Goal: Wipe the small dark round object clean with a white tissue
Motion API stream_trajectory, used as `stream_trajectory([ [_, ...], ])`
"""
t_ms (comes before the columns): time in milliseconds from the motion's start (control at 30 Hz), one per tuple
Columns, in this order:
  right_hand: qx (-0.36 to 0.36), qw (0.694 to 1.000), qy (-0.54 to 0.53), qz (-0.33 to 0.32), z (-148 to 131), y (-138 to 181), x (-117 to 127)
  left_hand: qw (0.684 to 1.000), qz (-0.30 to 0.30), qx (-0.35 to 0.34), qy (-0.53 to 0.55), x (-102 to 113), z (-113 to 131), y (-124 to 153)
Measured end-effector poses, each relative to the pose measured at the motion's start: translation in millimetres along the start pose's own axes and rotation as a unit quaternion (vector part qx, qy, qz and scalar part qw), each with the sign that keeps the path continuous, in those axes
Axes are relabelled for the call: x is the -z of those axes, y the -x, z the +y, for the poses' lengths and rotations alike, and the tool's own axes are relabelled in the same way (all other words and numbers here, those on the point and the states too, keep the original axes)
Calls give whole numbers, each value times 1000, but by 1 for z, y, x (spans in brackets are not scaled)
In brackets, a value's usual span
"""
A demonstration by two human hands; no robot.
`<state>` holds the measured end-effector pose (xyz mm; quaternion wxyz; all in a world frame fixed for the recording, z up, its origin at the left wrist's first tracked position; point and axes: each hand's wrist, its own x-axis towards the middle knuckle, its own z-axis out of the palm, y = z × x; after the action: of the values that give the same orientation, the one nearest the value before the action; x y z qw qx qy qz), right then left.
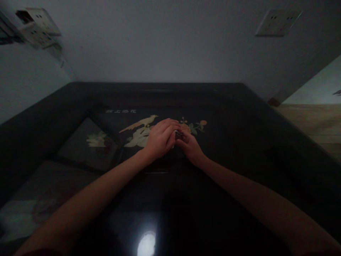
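My left hand (163, 137) and my right hand (190, 144) meet above the middle of a glossy black surface (202, 199). Between them sits a small dark object with shiny, pale glints (178, 134), mostly covered by my fingers, so its kind does not show. The left fingers curve over its top and far side. Closed around it from the right, my right hand has its thumb toward me. Under and behind the hands is a decoration of a pale bird (144, 122) on a rock, with flowers and leaves (196, 128).
A grey wall (160, 46) rises behind the black surface. Wall sockets sit at upper left (39, 30) and upper right (278, 23). Reflections of framed pictures (90, 142) appear on the left, and a bright light reflection lies near the front. Wooden floor (314, 121) shows at right.
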<state>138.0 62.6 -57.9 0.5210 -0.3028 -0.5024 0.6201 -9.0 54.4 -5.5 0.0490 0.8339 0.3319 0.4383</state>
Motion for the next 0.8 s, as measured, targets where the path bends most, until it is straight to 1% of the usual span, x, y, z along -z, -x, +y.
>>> stream_trajectory([
  [33, -5, 1000, -3, 5, 0, 0, 0, 1000, 7, 6, 11, -1, -1, 0],
  [67, -11, 1000, -6, 9, 0, 0, -1, 999, 20, 29, 34, -2, -3, 0],
  [133, -21, 1000, -17, 14, -1, 1, -1, 985, 49, 121, 111, -4, -6, -2],
  [200, -28, 999, -27, 10, -1, 2, -1, 948, 62, 236, 207, -7, -10, -5],
  [267, -28, 999, -28, 4, -1, 2, 0, 894, 55, 333, 294, -9, -12, -8],
  [300, -25, 999, -25, 2, -1, 2, 0, 870, 46, 367, 326, -9, -13, -9],
  [333, -22, 1000, -20, -1, -1, 1, 1, 854, 37, 387, 345, -10, -13, -9],
  [367, -19, 1000, -15, -3, -1, 1, 1, 850, 33, 394, 348, -9, -12, -10],
  [400, -16, 1000, -12, -5, -1, 1, 1, 861, 35, 384, 331, -8, -10, -10],
  [433, -16, 1000, -8, -9, -1, 1, 2, 887, 41, 356, 292, -7, -7, -9],
  [467, -16, 1000, -5, -12, -2, 1, 2, 921, 50, 309, 234, -6, -3, -9],
  [500, -15, 1000, -2, -14, -2, 1, 1, 953, 52, 248, 164, -4, 0, -8],
  [533, -12, 1000, -1, -14, -3, 1, 1, 978, 41, 181, 95, -2, 3, -8],
  [567, -8, 1000, -1, -13, -3, 1, 0, 992, 20, 120, 36, 0, 5, -7],
  [600, -4, 1000, -3, -11, -3, 1, 0, 998, -2, 68, -9, 1, 6, -6],
  [633, 0, 1000, -6, -9, -3, 1, -1, 999, -22, 30, -35, 2, 6, -6],
  [667, 1, 1000, -10, -5, -3, 1, -1, 998, -31, 10, -44, 3, 5, -5],
  [700, -2, 1000, -15, -1, -3, 1, -2, 999, -28, 5, -37, 2, 4, -4],
  [733, -7, 1000, -18, 1, -3, 1, -2, 1000, -14, 18, -15, 2, 2, -3],
  [767, -13, 1000, -21, 3, -2, 1, -2, 999, 4, 47, 21, 1, 0, -3],
  [800, -18, 1000, -22, 5, -2, 1, -2, 993, 25, 90, 70, -1, -2, -3],
])
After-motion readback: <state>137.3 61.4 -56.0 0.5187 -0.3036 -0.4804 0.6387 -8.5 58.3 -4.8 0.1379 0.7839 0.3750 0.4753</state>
